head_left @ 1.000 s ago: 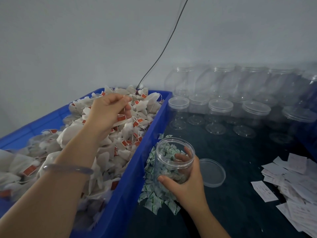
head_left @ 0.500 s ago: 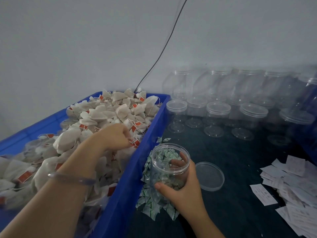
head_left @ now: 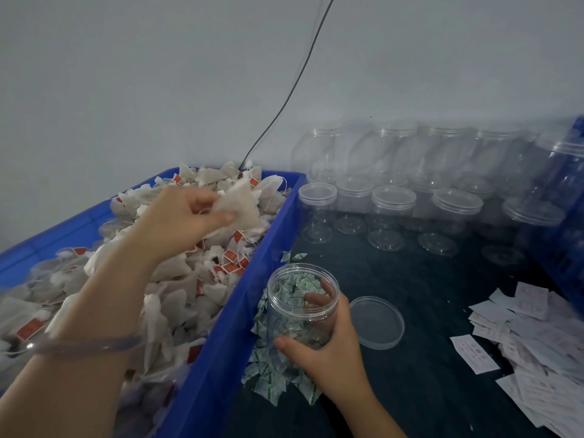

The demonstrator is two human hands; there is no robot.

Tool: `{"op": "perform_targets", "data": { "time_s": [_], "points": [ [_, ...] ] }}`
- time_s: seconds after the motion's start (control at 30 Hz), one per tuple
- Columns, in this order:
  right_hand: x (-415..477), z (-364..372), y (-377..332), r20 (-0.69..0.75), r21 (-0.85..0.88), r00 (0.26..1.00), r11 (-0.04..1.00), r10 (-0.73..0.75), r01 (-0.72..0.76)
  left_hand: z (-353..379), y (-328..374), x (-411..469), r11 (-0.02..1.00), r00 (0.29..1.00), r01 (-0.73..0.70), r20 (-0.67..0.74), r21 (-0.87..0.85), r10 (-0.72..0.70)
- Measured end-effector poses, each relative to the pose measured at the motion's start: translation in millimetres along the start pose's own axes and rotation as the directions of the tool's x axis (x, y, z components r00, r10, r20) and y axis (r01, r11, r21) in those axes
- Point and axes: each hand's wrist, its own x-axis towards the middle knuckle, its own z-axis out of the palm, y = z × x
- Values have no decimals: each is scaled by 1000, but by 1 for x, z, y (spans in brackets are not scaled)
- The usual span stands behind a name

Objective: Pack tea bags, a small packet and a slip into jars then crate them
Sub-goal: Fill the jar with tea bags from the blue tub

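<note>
Left hand [head_left: 177, 222] pinches a tea bag [head_left: 243, 200] above the bin [head_left: 221, 358]; right hand [head_left: 328, 352] grips the open jar [head_left: 300, 305] on the surface [head_left: 426, 295].

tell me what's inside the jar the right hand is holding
A few tea bags seem to lie at the bottom of the lidless jar. The right hand covers its lower side, so anything more there is hidden.

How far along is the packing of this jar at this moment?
Early. Done: the jar is open, its lid lying on the table beside it. In hand: the right hand grips the jar while the left hand pinches a tea bag above the blue bin. Left: adding one of the packets and one of the slips, closing the lid, crating.
</note>
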Motion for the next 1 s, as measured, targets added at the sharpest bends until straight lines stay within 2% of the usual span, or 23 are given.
{"op": "perform_targets", "data": {
  "time_s": [0.03,0.07,0.1,0.13,0.2,0.27,0.33,0.37,0.43,0.5,0.53,0.63,0.73,0.9,0.93,1.0],
  "points": [
    [1,0,0,2,9,1000,1000,0,0,-1,13,-5,979,996,-90,-14,-184,89],
    [1,0,0,4,17,1000,1000,-2,2,2,25,-10,952,978,-180,59,-249,200],
    [2,0,-1,8,24,1000,1000,-6,6,9,34,-15,945,939,-254,183,-207,292],
    [2,1,0,14,35,1000,999,-13,12,21,40,-18,949,888,-303,334,-89,315],
    [3,1,1,27,55,999,998,-24,22,46,47,-22,893,785,-403,577,202,224],
    [2,1,2,39,59,999,998,-21,19,64,45,-18,817,749,-461,646,346,148],
    [2,0,2,22,56,999,998,-28,26,59,39,-13,857,788,-420,588,298,182],
    [2,0,1,3,49,1000,998,-27,27,52,35,-8,898,837,-371,505,236,213],
    [3,-1,-1,-20,22,999,999,-31,31,40,18,4,954,945,-257,245,154,215],
    [2,0,-1,-14,0,999,999,-41,41,38,-6,15,974,998,-62,11,219,61],
    [1,1,-1,-6,-6,999,999,-44,44,39,-19,19,954,999,32,-21,299,-27],
    [1,1,0,8,-9,998,998,-57,57,47,-52,24,852,968,157,93,499,-233],
    [1,2,-1,9,-20,998,998,-61,61,59,-62,26,795,940,148,166,588,-297],
    [0,1,-2,2,-29,998,997,-68,68,75,-60,25,618,967,142,25,774,-254],
    [0,1,-2,1,-28,998,997,-68,68,75,-61,26,610,966,163,0,776,-258],
    [-1,0,-2,0,-25,998,997,-69,69,71,-63,26,656,966,198,-30,728,-258]
  ]
}}
